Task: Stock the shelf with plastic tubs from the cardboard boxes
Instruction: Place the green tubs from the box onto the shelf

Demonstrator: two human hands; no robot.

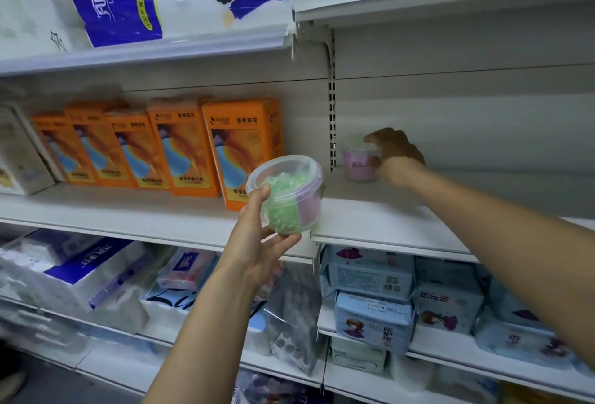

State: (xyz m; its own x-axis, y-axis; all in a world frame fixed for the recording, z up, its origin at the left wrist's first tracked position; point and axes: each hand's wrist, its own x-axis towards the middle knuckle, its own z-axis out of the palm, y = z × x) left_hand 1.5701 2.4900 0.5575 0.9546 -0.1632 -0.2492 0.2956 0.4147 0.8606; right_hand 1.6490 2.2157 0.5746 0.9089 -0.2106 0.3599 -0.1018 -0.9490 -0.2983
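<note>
Left hand (257, 242) grips a clear tub (289, 191) from below, thumb up its near side and fingers curled under the base. It holds the tub in the air just over the front lip of the shelf (386, 217). Orange boxes (193, 152) stand at about ten o'clock from it. At roughly two o'clock, deep against the back wall, the right hand (397, 149) is draped over a pink tub (359, 167) standing on the shelf. Its fingers are curled over the lid and its thumb is on the near side, though blur hides the finer detail.

The step looks like seating the pink tub at the back, with the clear one next in line. To do it well, press the pink tub flat, keep its label facing the aisle, and let go only when it sits square. Then bring the clear tub in just beside it, leaving no gap for it to slide.

The clear tub is squat, wider than tall, so it has no real long axis. Its lid points up, tipped slightly toward eleven o'clock, and needs levelling before it lands. The pink tub stands upright, lid at twelve.
</note>
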